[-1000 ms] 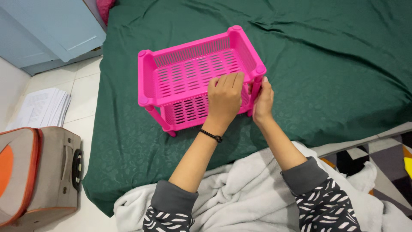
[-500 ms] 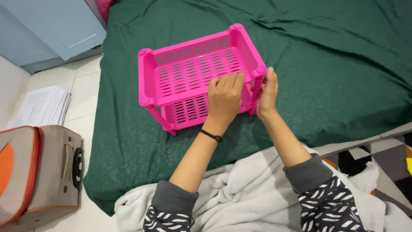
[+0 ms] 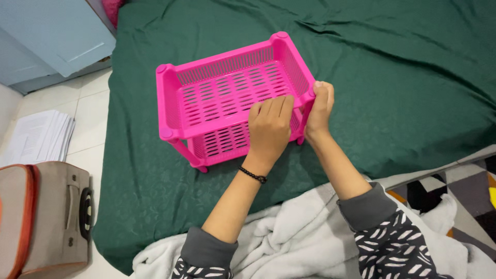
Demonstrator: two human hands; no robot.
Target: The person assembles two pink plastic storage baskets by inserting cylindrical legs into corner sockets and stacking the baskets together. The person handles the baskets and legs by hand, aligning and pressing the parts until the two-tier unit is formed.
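Though gripped, pink slotted two-tier rack (image 3: 227,93).

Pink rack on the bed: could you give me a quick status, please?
Left hand grips pink rack's front rim. Right hand wraps corner post. Rack upright on green sheet; nothing in the way.

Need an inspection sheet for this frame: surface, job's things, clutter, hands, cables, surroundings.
Surface: green bedsheet, wrinkled, covering a bed.
Job's things: pink two-tier slotted rack standing upright on the sheet; both trays hold nothing.
Clutter: white blanket bunched at the near edge.
Hands: left hand on the top tray's near rim; right hand closed around the near right corner post.
Cables: nothing seen.
Surroundings: paper stack and beige suitcase on the tiled floor at left; patterned rug at right.
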